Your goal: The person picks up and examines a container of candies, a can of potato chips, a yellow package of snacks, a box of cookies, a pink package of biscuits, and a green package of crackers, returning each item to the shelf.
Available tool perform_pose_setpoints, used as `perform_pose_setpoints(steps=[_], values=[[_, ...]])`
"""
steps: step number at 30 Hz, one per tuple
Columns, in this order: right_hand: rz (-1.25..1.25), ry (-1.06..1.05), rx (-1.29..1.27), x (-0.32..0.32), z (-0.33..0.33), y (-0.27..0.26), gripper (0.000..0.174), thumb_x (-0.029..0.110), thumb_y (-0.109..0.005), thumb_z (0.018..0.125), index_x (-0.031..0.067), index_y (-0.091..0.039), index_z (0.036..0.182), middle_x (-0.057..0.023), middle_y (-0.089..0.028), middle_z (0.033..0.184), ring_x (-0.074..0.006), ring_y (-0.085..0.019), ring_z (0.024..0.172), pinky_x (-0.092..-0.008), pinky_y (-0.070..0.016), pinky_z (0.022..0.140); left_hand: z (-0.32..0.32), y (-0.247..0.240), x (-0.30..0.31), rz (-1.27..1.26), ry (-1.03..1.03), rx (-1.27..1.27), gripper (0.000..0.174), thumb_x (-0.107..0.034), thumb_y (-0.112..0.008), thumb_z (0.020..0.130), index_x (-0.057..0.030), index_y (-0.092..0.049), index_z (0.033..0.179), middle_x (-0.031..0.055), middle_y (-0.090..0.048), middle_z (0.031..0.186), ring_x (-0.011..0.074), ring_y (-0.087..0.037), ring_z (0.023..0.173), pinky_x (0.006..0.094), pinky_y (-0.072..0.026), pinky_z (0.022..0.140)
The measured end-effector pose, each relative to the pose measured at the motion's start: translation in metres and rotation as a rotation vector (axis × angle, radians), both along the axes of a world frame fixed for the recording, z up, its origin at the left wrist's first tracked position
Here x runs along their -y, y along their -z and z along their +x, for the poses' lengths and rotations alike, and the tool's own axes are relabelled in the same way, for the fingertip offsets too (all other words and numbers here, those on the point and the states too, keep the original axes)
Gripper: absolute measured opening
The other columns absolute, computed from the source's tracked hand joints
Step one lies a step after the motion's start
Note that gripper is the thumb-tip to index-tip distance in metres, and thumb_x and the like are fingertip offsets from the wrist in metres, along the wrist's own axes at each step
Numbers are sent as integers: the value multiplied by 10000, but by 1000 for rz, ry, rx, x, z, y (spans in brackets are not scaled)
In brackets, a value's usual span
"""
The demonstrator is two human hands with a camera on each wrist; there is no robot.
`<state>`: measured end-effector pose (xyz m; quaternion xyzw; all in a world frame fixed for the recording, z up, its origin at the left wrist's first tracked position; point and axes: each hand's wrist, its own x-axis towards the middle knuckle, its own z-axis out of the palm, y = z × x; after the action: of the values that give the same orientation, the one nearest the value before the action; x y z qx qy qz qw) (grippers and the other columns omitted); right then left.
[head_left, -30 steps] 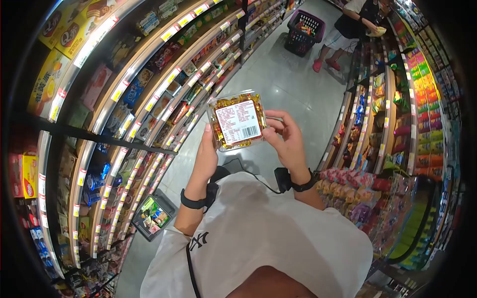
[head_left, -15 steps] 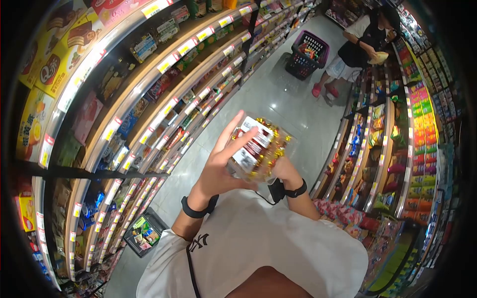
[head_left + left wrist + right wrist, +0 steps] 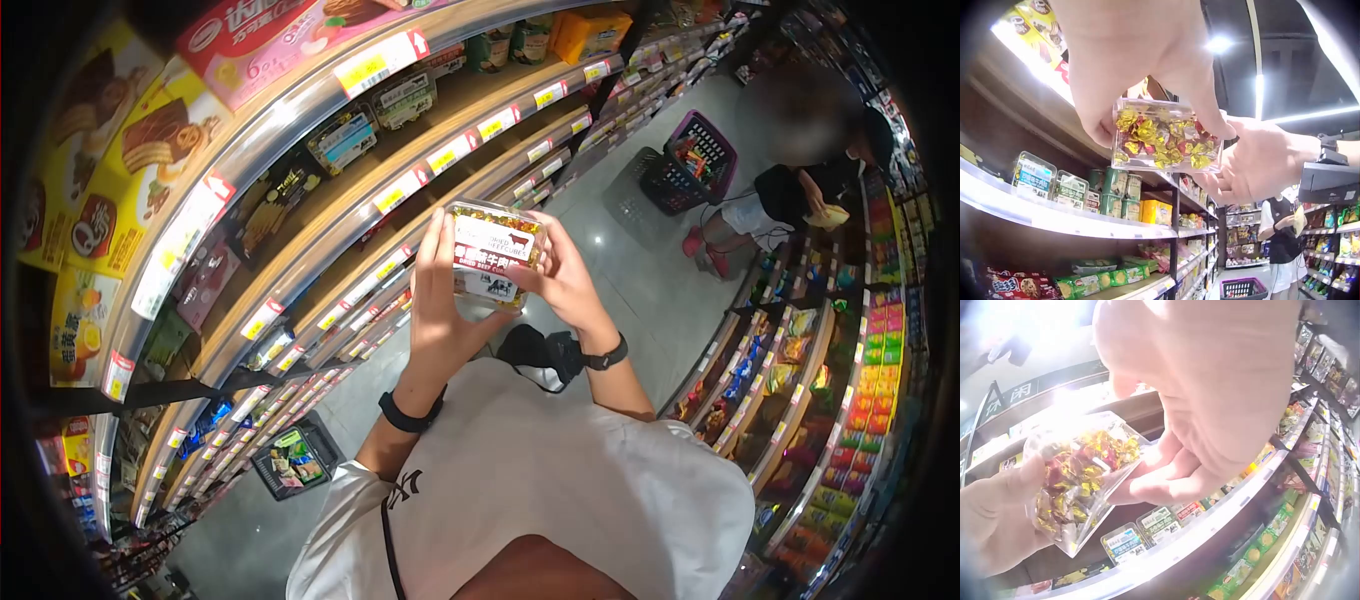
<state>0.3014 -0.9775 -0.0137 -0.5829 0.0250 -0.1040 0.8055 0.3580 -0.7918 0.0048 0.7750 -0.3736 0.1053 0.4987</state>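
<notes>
My left hand [image 3: 438,325] and right hand [image 3: 570,285] are both clamped on the clear box [image 3: 487,250], midair beside the shelf [image 3: 490,95]. For reading: shift right thumb [image 3: 535,283] off the label, left grip firm, tilt out glare.

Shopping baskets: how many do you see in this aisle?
2: a black plastic basket with a purple rim, up the aisle near a person in white shorts; a dark plastic basket of packets, at the head view's lower left, beside wooden shelves. More could be hidden.
</notes>
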Motion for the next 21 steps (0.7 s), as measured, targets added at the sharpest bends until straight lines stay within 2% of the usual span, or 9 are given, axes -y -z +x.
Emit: perform_pose_setpoints(steps=[3, 4, 5, 7, 11, 15, 16, 19, 21], values=[[14, 12, 8, 37, 48, 7, 781, -22, -817, 842, 35, -407, 1504, -93, -638, 1316, -136, -638, 1165, -280, -508, 994, 32, -6, 21, -9, 24, -180, 1339, -255, -1012, 564, -60, -243, 1642, 232, -314, 1659, 400, -395, 1486, 493, -367, 1180], [-34, 29, 58, 51, 65, 5, 801, -25, -821, 835, 34, -401, 1514, -93, -638, 1298, -128, -629, 1162, -275, -508, 986, 48, -1, 24, 110, -36, -23, 1288, -331, -993, 597, -93, -281, 1644, 212, -342, 1658, 388, -396, 1491, 500, -305, 1192], [-60, 25, 96, 67, 84, 3, 806, -21, -820, 837, 31, -395, 1519, -92, -623, 1298, -120, -613, 1170, -266, -506, 971, 60, -2, 31, 174, -96, -43, 1219, -392, -965, 645, -97, -318, 1635, 202, -367, 1651, 384, -387, 1502, 520, -268, 1188], [-88, 58, 203, 100, 128, 11, 815, -20, -813, 845, 30, -377, 1530, -99, -600, 1319, -137, -601, 1201, -274, -505, 983, 83, -3, 49, 202, -274, -5, 1102, -381, -920, 721, -99, -354, 1623, 197, -380, 1644, 385, -375, 1510, 527, -259, 1181], [-111, 69, 319, 141, 198, -11, 827, 10, -792, 878, 33, -317, 1555, -88, -583, 1270, -114, -580, 1031, -264, -483, 920, 131, 9, 79, 322, -510, 26, 867, -393, -804, 844, -107, -441, 1577, 242, -439, 1576, 401, -400, 1477, 527, -256, 1169], [-287, -44, 384, 166, 253, 15, 822, 57, -804, 891, 34, -326, 1560, -66, -584, 1157, -147, -591, 1049, -281, -487, 956, 154, 39, 101, 343, -567, -103, 795, -394, -799, 867, -108, -492, 1543, 220, -503, 1538, 348, -465, 1443, 511, -259, 1173], [-342, -51, 367, 169, 260, 19, 790, 67, -808, 891, 30, -366, 1545, -79, -588, 1167, -152, -593, 1053, -284, -497, 940, 154, 47, 107, 379, -584, -116, 762, -369, -797, 869, -123, -509, 1530, 184, -519, 1540, 350, -421, 1487, 548, -189, 1210], [-490, 28, 374, 173, 268, 25, 846, 98, -848, 842, 41, -413, 1566, -148, -530, 1295, -217, -607, 1054, -319, -516, 943, 148, 59, 118, 471, -659, -11, 732, -338, -795, 865, -143, -527, 1517, 137, -516, 1559, 351, -376, 1523, 572, -114, 1237], [-725, 204, 462, 177, 277, 29, 938, 200, -925, 754, 107, -465, 1566, -173, -493, 1273, -298, -573, 1084, -393, -508, 959, 145, 58, 122, 422, -658, -47, 700, -292, -768, 876, -156, -523, 1518, 126, -497, 1574, 351, -319, 1552, 588, -52, 1251]])
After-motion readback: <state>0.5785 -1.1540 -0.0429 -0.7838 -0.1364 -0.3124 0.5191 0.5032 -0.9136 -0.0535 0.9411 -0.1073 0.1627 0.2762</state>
